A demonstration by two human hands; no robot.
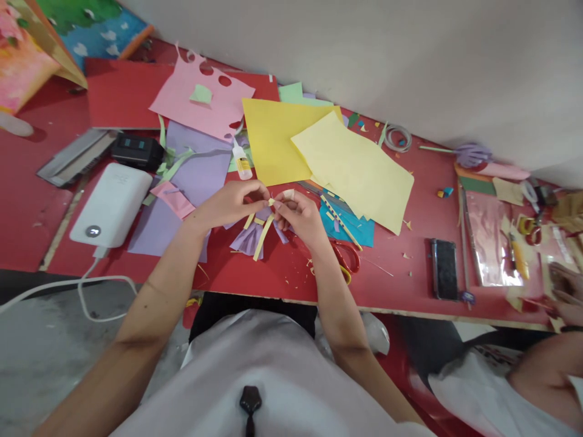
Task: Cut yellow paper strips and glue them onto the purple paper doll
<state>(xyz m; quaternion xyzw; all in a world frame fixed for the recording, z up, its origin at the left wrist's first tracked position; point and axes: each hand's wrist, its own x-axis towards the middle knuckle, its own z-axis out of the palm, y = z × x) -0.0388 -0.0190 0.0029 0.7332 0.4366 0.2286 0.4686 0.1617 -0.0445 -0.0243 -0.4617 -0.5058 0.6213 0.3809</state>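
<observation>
My left hand (232, 203) and my right hand (298, 215) meet over the red table (40, 206), both pinching a pale yellow paper strip (264, 235) that is wrapped around a small purple paper bundle (248, 240). The strip's loose ends hang down over the purple paper. Red-handled scissors (347, 258) lie just right of my right hand. A small glue bottle (241, 161) stands beyond my left hand.
Yellow sheets (346, 164), a pink sheet (200, 100) and purple sheets (200, 173) lie at the back. A white power bank (112, 203) with a cable sits at the left, a phone (444, 268) at the right. Another person's hand (567, 291) works at the far right.
</observation>
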